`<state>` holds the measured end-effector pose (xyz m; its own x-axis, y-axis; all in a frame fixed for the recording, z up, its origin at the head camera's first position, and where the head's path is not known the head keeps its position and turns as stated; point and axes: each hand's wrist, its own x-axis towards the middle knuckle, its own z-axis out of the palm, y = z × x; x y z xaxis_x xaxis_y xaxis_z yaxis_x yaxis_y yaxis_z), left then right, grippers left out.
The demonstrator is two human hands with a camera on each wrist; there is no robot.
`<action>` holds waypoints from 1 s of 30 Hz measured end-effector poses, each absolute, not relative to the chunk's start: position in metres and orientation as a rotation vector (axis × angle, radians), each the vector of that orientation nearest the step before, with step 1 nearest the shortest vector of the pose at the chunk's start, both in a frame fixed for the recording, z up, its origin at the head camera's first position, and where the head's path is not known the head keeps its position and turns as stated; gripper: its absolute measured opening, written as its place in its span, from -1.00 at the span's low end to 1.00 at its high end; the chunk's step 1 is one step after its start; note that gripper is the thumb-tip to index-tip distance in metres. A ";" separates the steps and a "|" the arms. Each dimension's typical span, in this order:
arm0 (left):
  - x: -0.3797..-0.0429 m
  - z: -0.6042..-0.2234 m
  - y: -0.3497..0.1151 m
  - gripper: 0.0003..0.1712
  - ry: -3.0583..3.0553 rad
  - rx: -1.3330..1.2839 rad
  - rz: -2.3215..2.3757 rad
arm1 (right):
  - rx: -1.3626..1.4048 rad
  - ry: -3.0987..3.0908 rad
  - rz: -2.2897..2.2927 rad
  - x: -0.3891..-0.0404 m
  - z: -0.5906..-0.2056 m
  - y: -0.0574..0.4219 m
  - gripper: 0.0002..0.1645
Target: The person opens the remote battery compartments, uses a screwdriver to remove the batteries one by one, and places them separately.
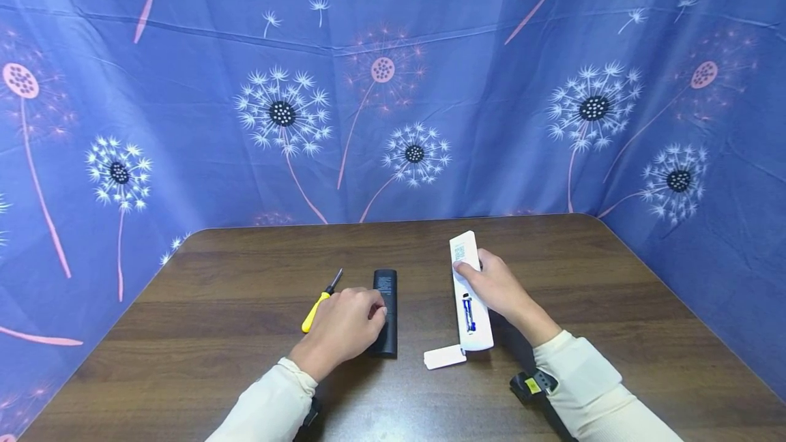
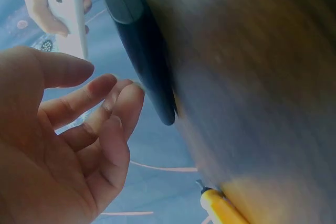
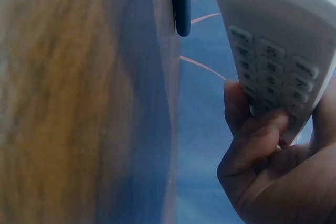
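My right hand (image 1: 499, 286) grips a white remote control (image 1: 479, 329), thumb on its back and fingers curled round to the button side. The remote's buttons (image 3: 271, 66) face down in the right wrist view. Its battery compartment is uncovered, with a blue battery (image 1: 469, 314) inside. A white battery cover (image 1: 445, 357) is at the remote's lower left corner. My left hand (image 1: 345, 322) hovers by a black remote control (image 1: 385, 282) with a printed label on its upturned back. In the left wrist view, the fingers (image 2: 128, 106) are loosely bent and hold nothing.
To the left of the black remote lies a screwdriver (image 1: 316, 311) with a yellow handle, tip pointing away. The brown wooden table (image 1: 215, 292) ends at a blue dandelion-print curtain (image 1: 491, 121) behind it. Each wrist has a black strap (image 1: 533, 383).
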<state>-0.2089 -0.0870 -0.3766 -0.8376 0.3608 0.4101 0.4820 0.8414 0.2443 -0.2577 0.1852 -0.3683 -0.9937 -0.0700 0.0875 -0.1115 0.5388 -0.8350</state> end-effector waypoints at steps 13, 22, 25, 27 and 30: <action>-0.218 -0.378 -0.110 -0.88 -2.691 -0.475 -0.444 | 0.148 -2.725 1.484 -0.258 -0.368 0.186 -0.47; -0.219 -0.378 -0.120 -0.90 -2.688 -0.450 -0.395 | 0.155 -2.732 1.483 -0.258 -0.370 0.187 -0.46; -0.219 -0.378 -0.125 -0.91 -2.693 -0.436 -0.388 | 0.162 -2.728 1.495 -0.259 -0.371 0.187 -0.46; -0.220 -0.378 -0.128 -0.91 -2.697 -0.431 -0.387 | 0.165 -2.725 1.502 -0.259 -0.372 0.186 -0.47; -0.221 -0.379 -0.131 -0.90 -2.702 -0.419 -0.385 | 0.166 -2.718 1.500 -0.259 -0.372 0.186 -0.47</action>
<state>-0.2211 -0.1313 -0.3789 -0.8842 0.2349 0.4038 0.3384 0.9180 0.2068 -0.2588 0.1863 -0.3721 -0.9938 -0.0778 0.0799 -0.1091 0.5289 -0.8417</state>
